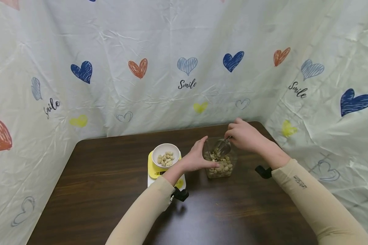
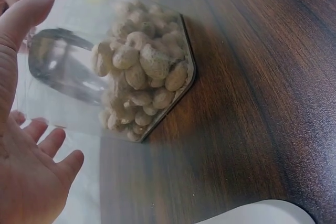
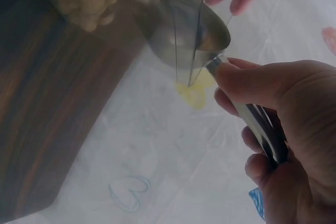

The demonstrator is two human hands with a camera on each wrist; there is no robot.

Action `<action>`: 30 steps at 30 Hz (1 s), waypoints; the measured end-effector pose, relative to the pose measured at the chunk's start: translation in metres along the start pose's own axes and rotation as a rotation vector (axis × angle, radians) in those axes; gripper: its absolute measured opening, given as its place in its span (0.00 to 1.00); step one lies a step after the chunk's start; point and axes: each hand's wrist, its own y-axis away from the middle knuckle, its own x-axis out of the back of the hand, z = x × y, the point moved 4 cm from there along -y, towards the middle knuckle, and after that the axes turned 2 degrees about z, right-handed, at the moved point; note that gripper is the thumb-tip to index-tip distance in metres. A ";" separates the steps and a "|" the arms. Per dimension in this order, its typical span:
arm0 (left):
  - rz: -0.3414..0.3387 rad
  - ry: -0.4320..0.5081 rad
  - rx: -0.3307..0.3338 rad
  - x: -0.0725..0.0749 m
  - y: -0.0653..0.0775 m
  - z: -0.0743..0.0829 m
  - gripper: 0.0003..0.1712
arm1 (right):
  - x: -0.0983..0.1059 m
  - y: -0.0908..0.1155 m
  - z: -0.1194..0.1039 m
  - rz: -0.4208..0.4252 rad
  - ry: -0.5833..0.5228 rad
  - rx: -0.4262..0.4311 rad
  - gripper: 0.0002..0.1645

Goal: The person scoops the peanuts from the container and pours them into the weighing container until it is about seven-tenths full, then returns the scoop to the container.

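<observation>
A clear square-sided container (image 1: 219, 172) of unshelled peanuts (image 2: 142, 66) stands on the table. My left hand (image 1: 199, 158) grips its left side, thumb across the near wall and fingers at the far side. With my right hand (image 3: 283, 114) I hold a metal scoop (image 3: 257, 127) by its handle. The scoop's bowl (image 1: 223, 148) tilts down inside the container, its lip at the peanuts. To the left, a white bowl (image 1: 155, 157) with several peanuts (image 1: 166, 158) rests on a yellow and white kitchen scale (image 1: 152, 172), partly hidden by my left arm.
The dark wooden table (image 1: 104, 183) has its back edge against a white curtain (image 1: 159, 112) printed with hearts. More curtain hangs at both sides. Black straps (image 1: 180, 194) sit at my wrists.
</observation>
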 end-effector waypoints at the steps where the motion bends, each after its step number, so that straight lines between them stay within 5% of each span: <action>1: 0.002 -0.001 0.001 0.000 0.000 0.000 0.70 | 0.001 -0.001 -0.001 -0.004 0.002 0.008 0.07; 9: 0.021 -0.012 0.005 -0.002 -0.002 -0.002 0.70 | -0.001 -0.003 -0.004 -0.051 -0.028 0.058 0.09; 30: 0.077 -0.040 -0.011 -0.004 -0.005 -0.001 0.70 | -0.005 -0.007 0.005 -0.121 -0.142 -0.022 0.10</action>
